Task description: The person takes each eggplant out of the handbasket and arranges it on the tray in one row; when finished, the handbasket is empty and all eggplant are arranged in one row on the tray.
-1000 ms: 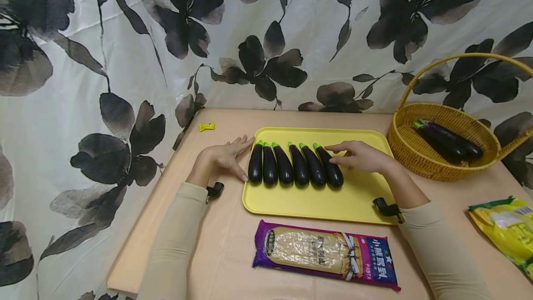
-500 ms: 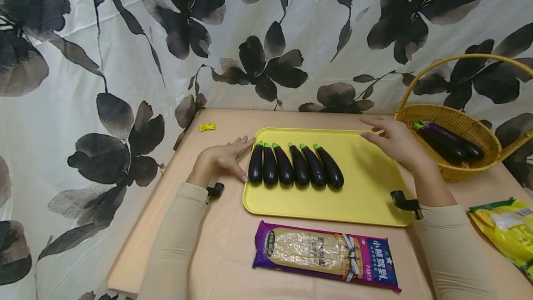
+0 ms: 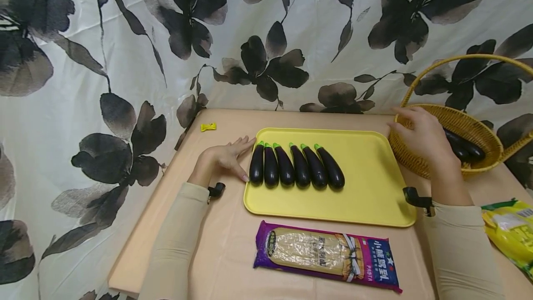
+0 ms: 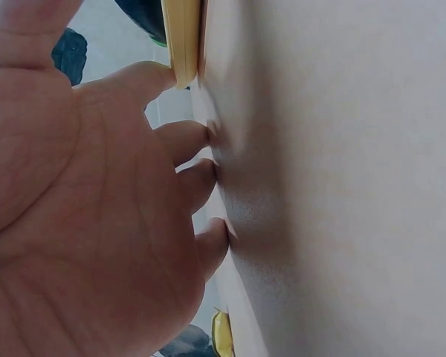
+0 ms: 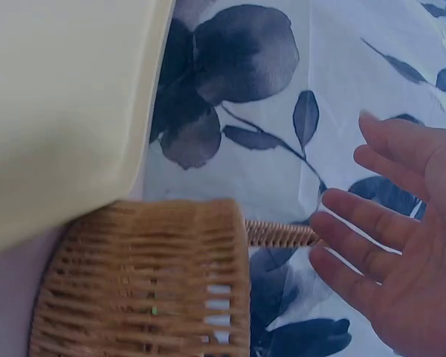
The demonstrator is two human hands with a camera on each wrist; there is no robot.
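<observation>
On the yellow tray point(image 3: 374, 189), several dark purple eggplants point(image 3: 301, 165) with green stem ends lie side by side in a row. My left hand point(image 3: 225, 159) rests at the tray's left edge, fingers spread; in the left wrist view its fingertips meet the table and the tray rim point(image 4: 180, 44). My right hand point(image 3: 424, 135) hovers over the near left rim of a wicker basket point(image 3: 410, 163), fingers extended and holding nothing, as the right wrist view shows. Inside the basket lie more eggplants point(image 3: 464, 145), partly hidden behind this hand.
A purple pasta packet point(image 3: 316, 253) lies in front of the tray. At the right edge is a yellow-green bag point(image 3: 510, 230). A small yellow wrapped piece point(image 3: 208, 127) sits at the back left. The basket's tall handle point(image 3: 462, 55) arches up before a floral curtain point(image 3: 266, 36).
My right hand has left the rightmost eggplant on the tray and moved right, across to the basket. My left hand stays at the tray's left edge.
</observation>
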